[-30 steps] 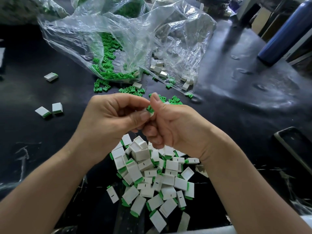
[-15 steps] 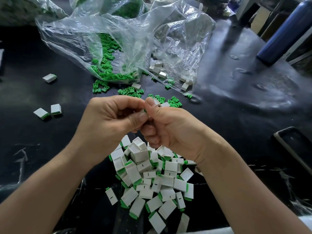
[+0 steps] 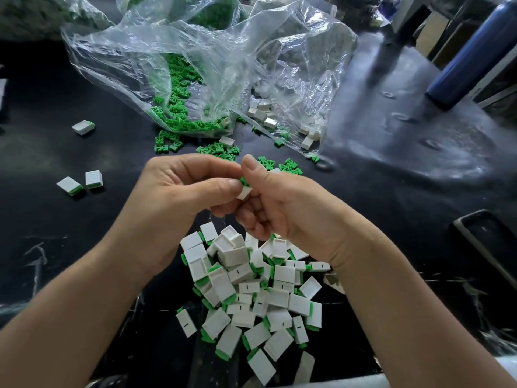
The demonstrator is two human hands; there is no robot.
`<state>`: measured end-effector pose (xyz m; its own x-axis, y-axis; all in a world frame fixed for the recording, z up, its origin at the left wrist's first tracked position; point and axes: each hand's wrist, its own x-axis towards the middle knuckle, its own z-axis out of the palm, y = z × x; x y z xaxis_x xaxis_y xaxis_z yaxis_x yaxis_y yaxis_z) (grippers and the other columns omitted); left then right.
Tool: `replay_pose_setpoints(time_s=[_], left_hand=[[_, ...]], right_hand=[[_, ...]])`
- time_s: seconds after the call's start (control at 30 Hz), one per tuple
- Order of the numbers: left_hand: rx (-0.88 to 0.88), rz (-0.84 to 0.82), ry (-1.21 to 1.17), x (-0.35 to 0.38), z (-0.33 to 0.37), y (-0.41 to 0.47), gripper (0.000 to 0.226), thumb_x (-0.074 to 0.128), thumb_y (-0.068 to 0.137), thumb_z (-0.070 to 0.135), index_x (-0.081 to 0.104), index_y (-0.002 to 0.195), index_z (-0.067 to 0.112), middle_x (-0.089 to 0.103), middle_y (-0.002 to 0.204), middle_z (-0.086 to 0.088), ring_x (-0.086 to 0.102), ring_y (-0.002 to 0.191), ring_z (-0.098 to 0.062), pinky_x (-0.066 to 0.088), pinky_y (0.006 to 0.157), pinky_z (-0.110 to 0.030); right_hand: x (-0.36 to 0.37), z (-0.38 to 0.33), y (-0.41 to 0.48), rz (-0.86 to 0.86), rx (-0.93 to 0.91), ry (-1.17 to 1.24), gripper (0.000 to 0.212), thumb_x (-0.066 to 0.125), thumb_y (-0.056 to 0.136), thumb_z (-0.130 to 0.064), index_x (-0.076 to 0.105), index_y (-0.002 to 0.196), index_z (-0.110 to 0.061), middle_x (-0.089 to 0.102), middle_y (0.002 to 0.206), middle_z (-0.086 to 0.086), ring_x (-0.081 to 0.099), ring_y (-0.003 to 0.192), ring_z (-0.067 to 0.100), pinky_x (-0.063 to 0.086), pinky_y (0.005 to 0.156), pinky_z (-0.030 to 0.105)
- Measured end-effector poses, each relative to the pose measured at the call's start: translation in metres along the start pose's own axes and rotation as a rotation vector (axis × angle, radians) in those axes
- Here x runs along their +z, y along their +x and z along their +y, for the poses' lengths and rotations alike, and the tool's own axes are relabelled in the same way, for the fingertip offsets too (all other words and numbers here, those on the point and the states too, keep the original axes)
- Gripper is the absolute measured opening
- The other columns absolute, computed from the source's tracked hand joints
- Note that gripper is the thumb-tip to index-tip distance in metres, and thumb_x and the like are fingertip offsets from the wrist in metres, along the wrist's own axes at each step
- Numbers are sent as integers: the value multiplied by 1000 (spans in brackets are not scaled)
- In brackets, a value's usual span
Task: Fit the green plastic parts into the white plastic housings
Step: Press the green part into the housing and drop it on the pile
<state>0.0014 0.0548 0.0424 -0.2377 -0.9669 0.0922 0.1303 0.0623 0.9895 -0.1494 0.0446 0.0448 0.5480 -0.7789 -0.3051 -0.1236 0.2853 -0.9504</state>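
My left hand [image 3: 179, 203] and my right hand [image 3: 282, 203] meet above the black table, both pinching one small white housing [image 3: 244, 192] with a green part [image 3: 244, 181] showing at its top edge. Most of that piece is hidden by my thumbs and fingers. Below my hands lies a heap of white housings with green parts fitted [image 3: 251, 298]. Loose green parts [image 3: 221, 151] are scattered just beyond my hands.
A clear plastic bag [image 3: 195, 65] at the back holds more green parts [image 3: 176, 107] and, on its right side, white housings [image 3: 264, 113]. Three fitted housings lie apart at the left [image 3: 93, 179] [image 3: 83, 127]. A blue bottle [image 3: 472, 54] stands far right, a dark tray [image 3: 486, 242] near right.
The white housing has come into sight between my thumbs, with the green part now at its top edge. Both hands stay together in the same spot.
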Motion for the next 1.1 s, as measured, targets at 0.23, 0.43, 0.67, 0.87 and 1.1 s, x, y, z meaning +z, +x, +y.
replay_pose_setpoints(time_s=[0.23,0.43,0.67,0.87,1.1], left_hand=[[-54,-13,-11,-3,0,1,24,72,46,14,75,70,13,66,59,-6,58,56,-14,48,54,-18],[-94,21,-82,0,1,2,13,60,59,4,72,61,8,64,55,-7,57,50,-13,46,51,-17],[-80,52,-120,3,-2,2,18,55,59,-1,70,54,8,62,51,-6,56,47,-12,43,47,-15],[-120,84,-114,2,-6,3,17,54,57,-1,68,52,7,60,51,-7,53,48,-12,43,46,-16],[-155,121,-108,4,-8,3,16,52,55,-1,66,50,6,58,50,-8,52,47,-13,43,47,-19]], right_hand=[[-1,0,-1,33,-39,-85,54,42,72,-51,59,91,-3,51,86,17,42,58,12,31,52,21],[4,-1,-2,108,-74,-118,39,46,69,-51,57,72,-14,50,56,-3,43,52,9,33,52,21],[9,1,1,203,-121,-136,34,45,91,-36,56,65,-17,49,57,0,42,49,8,35,47,13],[13,4,1,226,-142,-155,36,44,94,-33,56,63,-21,49,48,-12,38,47,4,33,48,14],[17,8,4,285,-138,-224,41,43,93,-38,54,62,-14,45,57,1,36,51,9,30,52,23]])
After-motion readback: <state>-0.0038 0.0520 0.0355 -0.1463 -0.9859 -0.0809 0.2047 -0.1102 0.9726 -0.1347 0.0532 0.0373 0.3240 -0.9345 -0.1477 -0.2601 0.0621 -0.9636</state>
